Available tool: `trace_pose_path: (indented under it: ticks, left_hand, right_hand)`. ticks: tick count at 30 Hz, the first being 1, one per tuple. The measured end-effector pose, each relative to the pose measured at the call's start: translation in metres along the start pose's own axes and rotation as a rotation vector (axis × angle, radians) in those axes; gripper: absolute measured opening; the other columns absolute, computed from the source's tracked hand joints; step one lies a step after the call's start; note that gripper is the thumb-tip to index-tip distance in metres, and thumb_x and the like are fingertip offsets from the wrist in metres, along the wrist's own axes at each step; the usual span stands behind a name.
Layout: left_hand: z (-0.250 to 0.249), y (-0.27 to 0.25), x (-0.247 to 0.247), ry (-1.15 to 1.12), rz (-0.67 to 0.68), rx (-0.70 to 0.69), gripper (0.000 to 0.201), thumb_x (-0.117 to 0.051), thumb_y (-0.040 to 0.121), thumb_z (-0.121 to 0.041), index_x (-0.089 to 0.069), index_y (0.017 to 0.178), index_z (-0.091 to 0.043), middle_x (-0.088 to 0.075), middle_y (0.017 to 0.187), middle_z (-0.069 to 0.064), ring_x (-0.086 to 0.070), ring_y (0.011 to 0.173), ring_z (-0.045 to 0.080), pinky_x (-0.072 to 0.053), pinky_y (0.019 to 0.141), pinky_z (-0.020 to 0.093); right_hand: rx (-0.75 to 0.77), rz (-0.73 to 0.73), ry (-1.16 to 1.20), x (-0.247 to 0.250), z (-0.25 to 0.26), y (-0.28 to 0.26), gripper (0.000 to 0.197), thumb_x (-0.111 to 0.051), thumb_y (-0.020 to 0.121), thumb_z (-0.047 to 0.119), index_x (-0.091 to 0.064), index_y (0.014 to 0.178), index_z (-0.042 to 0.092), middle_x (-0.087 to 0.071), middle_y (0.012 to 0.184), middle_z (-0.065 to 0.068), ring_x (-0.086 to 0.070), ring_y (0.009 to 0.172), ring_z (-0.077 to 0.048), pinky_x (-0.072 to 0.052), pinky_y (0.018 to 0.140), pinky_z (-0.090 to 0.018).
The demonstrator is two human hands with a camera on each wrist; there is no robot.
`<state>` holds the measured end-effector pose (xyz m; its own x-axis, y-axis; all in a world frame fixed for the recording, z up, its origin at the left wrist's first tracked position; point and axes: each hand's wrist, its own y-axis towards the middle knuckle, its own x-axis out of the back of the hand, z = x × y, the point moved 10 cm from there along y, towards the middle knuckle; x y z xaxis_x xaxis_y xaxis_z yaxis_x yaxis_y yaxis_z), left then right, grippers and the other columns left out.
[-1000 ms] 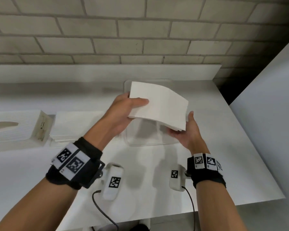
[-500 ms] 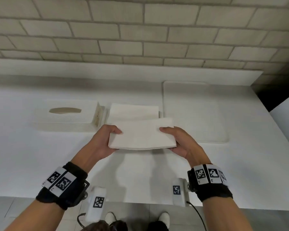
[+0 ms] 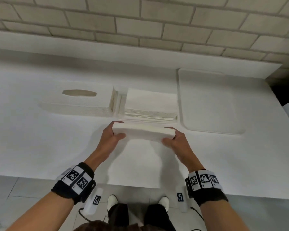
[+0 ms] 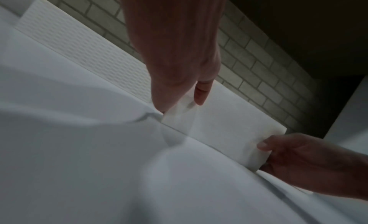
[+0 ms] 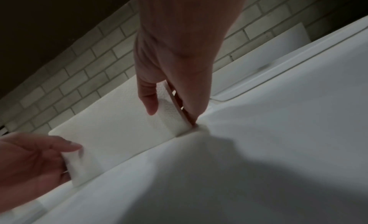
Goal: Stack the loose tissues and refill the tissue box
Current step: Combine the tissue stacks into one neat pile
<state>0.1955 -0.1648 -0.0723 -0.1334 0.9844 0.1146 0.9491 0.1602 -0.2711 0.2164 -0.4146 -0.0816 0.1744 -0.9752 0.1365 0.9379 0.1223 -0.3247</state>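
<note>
I hold a thick bundle of white tissues (image 3: 143, 132) by its two short ends. My left hand (image 3: 116, 130) pinches the left end and my right hand (image 3: 171, 135) the right end, thumbs on the near face. The wrist views show the bundle (image 4: 219, 122) (image 5: 119, 133) standing on its long edge on the table, between my left hand (image 4: 180, 106) and my right hand (image 5: 173, 117). Just behind it lies a flat stack of tissues (image 3: 150, 104). Left of the stack is the white tissue box (image 3: 78, 104), its right end flap (image 3: 113, 100) open.
A shallow white tray (image 3: 207, 100) lies to the right of the stack. A brick wall (image 3: 140, 22) with a white ledge runs along the back. The white table's front edge (image 3: 40, 176) is near my wrists, and the floor and my shoes show below it.
Both hands carried the bundle from above the tray to the left and down. It was held flat half a second ago and now stands on its edge before the stack.
</note>
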Motion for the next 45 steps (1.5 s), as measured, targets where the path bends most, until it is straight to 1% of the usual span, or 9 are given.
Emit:
trace_pose_path:
  ticks: [4,11,14,22,28,33,36,40,45]
  left_hand:
    - [0.003,0.003,-0.001,0.001,0.030,-0.048,0.036,-0.056,0.088,0.007,-0.058,0.098,-0.027,-0.067,0.096,-0.006,-0.063,0.086,0.003,-0.047,0.079,0.022]
    - [0.005,0.004,-0.004,0.012,0.057,-0.097,0.037,-0.050,0.088,0.012,-0.053,0.103,-0.022,-0.060,0.094,-0.008,-0.059,0.080,-0.007,-0.044,0.069,0.010]
    - [0.007,0.003,-0.004,0.015,0.048,-0.118,0.034,-0.050,0.091,0.009,-0.052,0.097,-0.025,-0.057,0.093,-0.003,-0.054,0.085,0.009,-0.042,0.072,0.017]
    - [0.010,0.004,0.003,-0.016,0.055,-0.139,0.038,-0.058,0.074,-0.002,-0.055,0.103,-0.027,-0.061,0.112,0.003,-0.056,0.103,0.016,-0.046,0.079,0.025]
    - [0.009,0.004,-0.003,0.028,0.059,-0.137,0.031,-0.047,0.097,0.000,-0.051,0.120,-0.020,-0.062,0.111,-0.010,-0.059,0.098,-0.010,-0.043,0.084,0.009]
    - [0.014,0.004,0.000,0.010,0.029,-0.122,0.035,-0.050,0.095,0.000,-0.048,0.122,-0.023,-0.061,0.116,-0.009,-0.056,0.109,0.006,-0.043,0.090,0.023]
    - [0.012,0.002,-0.001,0.037,0.019,-0.132,0.029,-0.048,0.098,-0.004,-0.047,0.122,-0.021,-0.061,0.113,-0.011,-0.057,0.105,0.000,-0.044,0.088,0.017]
    - [0.002,0.000,0.003,0.099,-0.035,-0.205,0.023,-0.049,0.099,-0.007,-0.051,0.120,-0.018,-0.062,0.109,-0.009,-0.058,0.094,-0.013,-0.043,0.082,0.005]
    - [-0.045,0.007,0.015,0.052,-0.124,-0.254,0.025,-0.058,0.094,-0.008,-0.061,0.097,-0.032,-0.067,0.097,0.001,-0.062,0.087,0.012,-0.049,0.079,0.025]
  right_hand:
    - [0.056,-0.056,-0.038,0.001,-0.002,-0.001,0.024,-0.055,0.082,-0.001,-0.069,0.095,0.014,-0.062,0.073,0.009,-0.050,0.060,0.003,-0.037,0.057,-0.009]
    - [0.073,-0.076,-0.019,0.002,-0.007,-0.005,0.030,-0.051,0.083,0.001,-0.066,0.103,0.017,-0.064,0.084,0.007,-0.054,0.075,-0.009,-0.042,0.068,-0.019]
    - [0.077,-0.104,-0.017,0.006,-0.008,-0.005,0.031,-0.048,0.088,-0.004,-0.066,0.094,0.022,-0.061,0.081,0.004,-0.049,0.076,-0.014,-0.038,0.070,-0.026]
    - [0.104,-0.110,0.020,0.012,-0.011,-0.010,0.031,-0.051,0.087,-0.003,-0.067,0.103,0.018,-0.066,0.093,0.005,-0.056,0.083,-0.008,-0.043,0.076,-0.021]
    - [0.125,-0.117,0.004,0.015,-0.010,-0.008,0.030,-0.049,0.091,-0.003,-0.068,0.104,0.016,-0.070,0.099,-0.002,-0.061,0.092,-0.015,-0.045,0.084,-0.029]
    - [0.084,-0.105,0.037,0.017,-0.019,-0.010,0.030,-0.050,0.091,0.001,-0.066,0.113,0.016,-0.072,0.111,-0.004,-0.066,0.108,-0.022,-0.050,0.096,-0.035]
    - [0.091,-0.127,-0.004,0.018,-0.019,-0.012,0.023,-0.051,0.094,0.007,-0.067,0.107,0.017,-0.074,0.106,-0.001,-0.067,0.101,-0.020,-0.051,0.090,-0.033]
    - [0.123,-0.184,-0.083,0.023,-0.011,-0.017,0.014,-0.053,0.095,0.009,-0.062,0.084,0.010,-0.061,0.070,0.006,-0.050,0.064,-0.011,-0.041,0.065,-0.025]
    - [0.196,-0.280,0.048,0.039,0.038,-0.020,0.016,-0.059,0.093,0.003,-0.065,0.089,0.018,-0.071,0.078,0.009,-0.064,0.068,-0.003,-0.049,0.066,-0.016]
